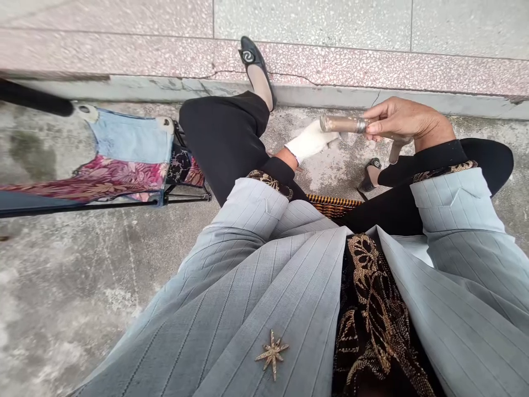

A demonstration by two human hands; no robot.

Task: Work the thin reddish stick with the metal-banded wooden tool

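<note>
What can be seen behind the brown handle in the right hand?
Behind the brown handle are part of the white-gloved left hand and the concrete ground. The part of that hand directly behind the handle is covered; whether the two touch cannot be told.

The bare right hand (399, 120) grips a brown cylindrical handle (341, 124) against the white-gloved left hand (306, 145), over concrete ground (152, 248).

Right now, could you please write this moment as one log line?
right hand: bare, holds brownish cylinder | left hand: white-gloved, at cylinder's end, contact unclear | person's left: fabric seat
</note>
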